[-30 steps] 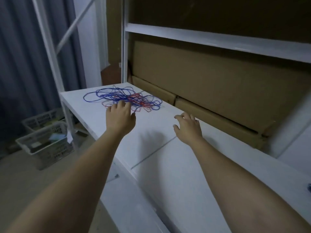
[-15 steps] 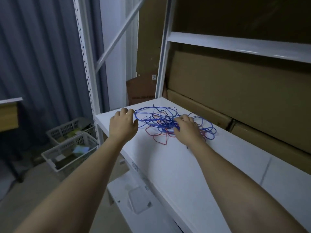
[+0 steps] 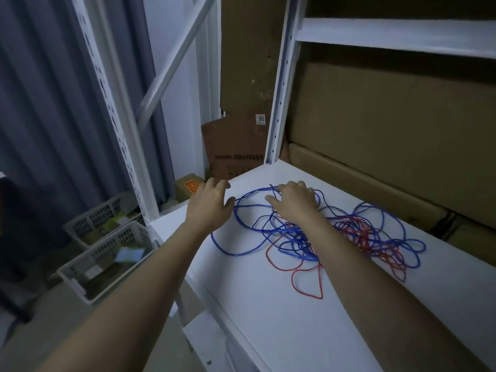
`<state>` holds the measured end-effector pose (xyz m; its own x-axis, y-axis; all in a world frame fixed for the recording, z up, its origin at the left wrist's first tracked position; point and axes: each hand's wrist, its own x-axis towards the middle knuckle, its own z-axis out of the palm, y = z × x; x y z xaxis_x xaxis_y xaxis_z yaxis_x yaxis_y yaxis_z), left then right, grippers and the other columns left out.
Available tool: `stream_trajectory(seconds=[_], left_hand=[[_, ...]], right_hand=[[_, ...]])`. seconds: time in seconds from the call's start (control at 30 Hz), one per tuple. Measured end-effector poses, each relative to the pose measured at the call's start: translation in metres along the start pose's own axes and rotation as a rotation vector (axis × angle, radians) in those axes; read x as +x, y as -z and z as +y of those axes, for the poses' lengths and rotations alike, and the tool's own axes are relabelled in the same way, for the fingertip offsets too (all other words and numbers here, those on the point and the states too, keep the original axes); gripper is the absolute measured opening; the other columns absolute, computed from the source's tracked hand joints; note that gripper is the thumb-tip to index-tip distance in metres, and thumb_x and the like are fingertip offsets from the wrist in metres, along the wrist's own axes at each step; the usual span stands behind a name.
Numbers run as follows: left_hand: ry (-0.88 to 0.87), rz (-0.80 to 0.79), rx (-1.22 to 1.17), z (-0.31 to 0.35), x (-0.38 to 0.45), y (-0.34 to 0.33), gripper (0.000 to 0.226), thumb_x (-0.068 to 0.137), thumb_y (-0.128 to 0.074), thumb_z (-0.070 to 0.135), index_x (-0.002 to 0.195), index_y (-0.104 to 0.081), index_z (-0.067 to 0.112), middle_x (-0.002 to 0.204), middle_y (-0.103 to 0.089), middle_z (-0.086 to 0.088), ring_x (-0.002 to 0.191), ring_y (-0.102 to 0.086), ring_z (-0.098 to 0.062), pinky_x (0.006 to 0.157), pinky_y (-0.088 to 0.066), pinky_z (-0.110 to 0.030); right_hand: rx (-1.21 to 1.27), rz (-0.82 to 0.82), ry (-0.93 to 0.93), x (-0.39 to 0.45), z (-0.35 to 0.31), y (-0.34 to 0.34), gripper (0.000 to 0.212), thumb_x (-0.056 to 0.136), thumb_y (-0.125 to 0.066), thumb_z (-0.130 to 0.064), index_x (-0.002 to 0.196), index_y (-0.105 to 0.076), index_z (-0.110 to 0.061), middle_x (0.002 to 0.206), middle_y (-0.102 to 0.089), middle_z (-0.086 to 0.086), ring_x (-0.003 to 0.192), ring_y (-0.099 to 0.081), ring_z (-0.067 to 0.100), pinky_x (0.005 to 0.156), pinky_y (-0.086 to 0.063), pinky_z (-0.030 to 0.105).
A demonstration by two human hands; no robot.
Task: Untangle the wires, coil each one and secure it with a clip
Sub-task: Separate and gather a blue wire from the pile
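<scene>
White plastic baskets [image 3: 107, 245] on floor far left, out of play. Left hand [image 3: 210, 208] at shelf [image 3: 295, 304] corner, fingers loosely bent, thumb just touching outer blue wire [image 3: 228, 247] loop, gripping nothing. Right hand [image 3: 294, 201] spread flat on top of tangle, pressing, not pinching. Red wire [image 3: 306, 280] knotted through blue toward right. Best next: pin pile, find a free end, feed out slack loop by loop, no yanking. No clips visible.
</scene>
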<state>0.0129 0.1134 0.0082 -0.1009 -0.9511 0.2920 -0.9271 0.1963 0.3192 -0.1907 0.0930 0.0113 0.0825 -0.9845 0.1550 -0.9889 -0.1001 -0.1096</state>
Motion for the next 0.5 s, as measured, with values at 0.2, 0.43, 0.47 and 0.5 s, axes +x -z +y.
stream_trajectory(seconds=[0.2,0.43,0.47,0.5], left_hand=[[-0.125,-0.086,-0.034,-0.022,0.052,-0.016,0.035,0.098,-0.05,0.032,0.129,-0.052,0.016,0.133,-0.049,-0.006,0.12,-0.047,-0.026,0.091,-0.043,-0.036],[-0.43,-0.241,-0.317,-0.01,0.103,-0.021,0.065,0.096,-0.053,0.036,0.152,-0.023,0.02,0.152,-0.033,-0.007,0.134,-0.036,-0.028,0.106,-0.037,-0.041],[-0.476,-0.287,-0.42,-0.004,0.11,-0.018,0.068,0.096,-0.055,0.035,0.152,-0.02,0.02,0.153,-0.03,-0.005,0.137,-0.033,-0.024,0.109,-0.035,-0.038],[-0.509,-0.343,-0.524,0.003,0.115,-0.015,0.065,0.096,-0.056,0.033,0.151,-0.024,0.02,0.152,-0.033,-0.002,0.136,-0.034,-0.02,0.11,-0.034,-0.036]], right_hand=[[0.065,-0.14,-0.176,0.044,0.001,-0.016,0.027,0.095,-0.054,-0.03,0.111,-0.064,-0.012,0.113,-0.065,0.011,0.109,-0.057,0.031,0.09,-0.042,0.036],[0.637,0.106,-0.172,0.036,-0.003,0.025,0.019,0.1,-0.047,-0.017,0.101,-0.066,-0.015,0.098,-0.066,0.011,0.075,-0.064,0.023,0.068,-0.051,0.036],[0.682,0.135,-0.177,0.035,-0.005,0.032,0.021,0.101,-0.045,-0.016,0.101,-0.066,-0.014,0.097,-0.065,0.007,0.07,-0.063,0.015,0.068,-0.052,0.034],[0.712,0.163,-0.175,0.032,-0.009,0.04,0.022,0.101,-0.044,-0.015,0.1,-0.066,-0.011,0.089,-0.064,0.004,0.064,-0.059,0.008,0.065,-0.052,0.03]])
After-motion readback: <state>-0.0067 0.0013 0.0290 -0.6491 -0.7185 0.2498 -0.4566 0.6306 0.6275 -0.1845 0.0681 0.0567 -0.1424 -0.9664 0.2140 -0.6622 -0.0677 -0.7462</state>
